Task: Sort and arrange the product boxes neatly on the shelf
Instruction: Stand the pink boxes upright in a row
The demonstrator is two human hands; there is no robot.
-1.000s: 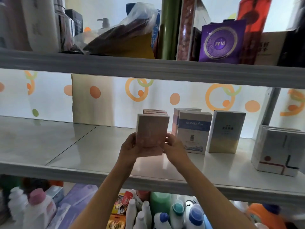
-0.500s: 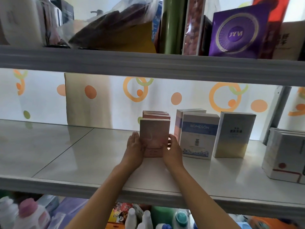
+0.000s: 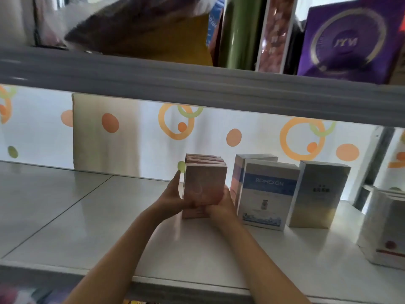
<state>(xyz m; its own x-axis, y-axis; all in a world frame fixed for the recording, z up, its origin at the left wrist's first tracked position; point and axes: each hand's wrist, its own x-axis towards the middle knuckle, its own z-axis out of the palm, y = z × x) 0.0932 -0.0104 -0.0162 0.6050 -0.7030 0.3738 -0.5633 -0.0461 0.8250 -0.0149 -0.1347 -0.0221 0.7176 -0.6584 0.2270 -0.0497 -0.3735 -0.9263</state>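
Gripping the pink rectangular product box (image 3: pixel 205 189) from both sides, the left hand (image 3: pixel 175 199) lies along its left face with fingers reaching up the edge, while the right hand (image 3: pixel 221 205) curls round its lower right corner. A second ago this box was held up off the glossy white middle shelf (image 3: pixel 87 216); now its base sits on the shelf, pressed up against the row of matching pink boxes (image 3: pixel 203 159) behind it. That suggests the placement is nearly done, with only squaring the front face left before letting go.

Just to the right stands a white box with a blue band reading ROMESON (image 3: pixel 268 194), with another like it (image 3: pixel 238 172) behind, so the right hand has a narrow gap to slip out of without nudging them. Further right are a white-and-gold upright box (image 3: pixel 317 194) and, near the frame edge, a white carton with red marking (image 3: pixel 385 233). The left stretch of shelf offers room for further rows. Above, the grey upper shelf (image 3: pixel 197 84) carries a purple round-emblem box (image 3: pixel 350 40) and a green cylinder (image 3: pixel 238 29).
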